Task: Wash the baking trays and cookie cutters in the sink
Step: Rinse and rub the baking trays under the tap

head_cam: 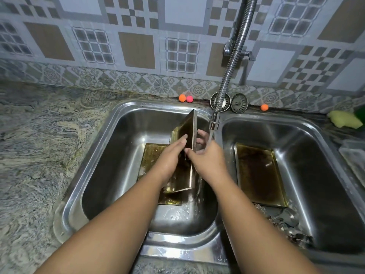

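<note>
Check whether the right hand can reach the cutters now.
Probably yes, once freed: the right hand grips the upright tray, but the cutters lie uncovered at the near end of the right basin, on that hand's side.

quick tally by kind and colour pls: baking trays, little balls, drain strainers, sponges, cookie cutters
baking tray: 3
orange ball: 2
pink ball: 1
drain strainer: 2
yellow sponge: 1
cookie cutters: heaped, too jumbled to count
total: 9, cutters aside
</note>
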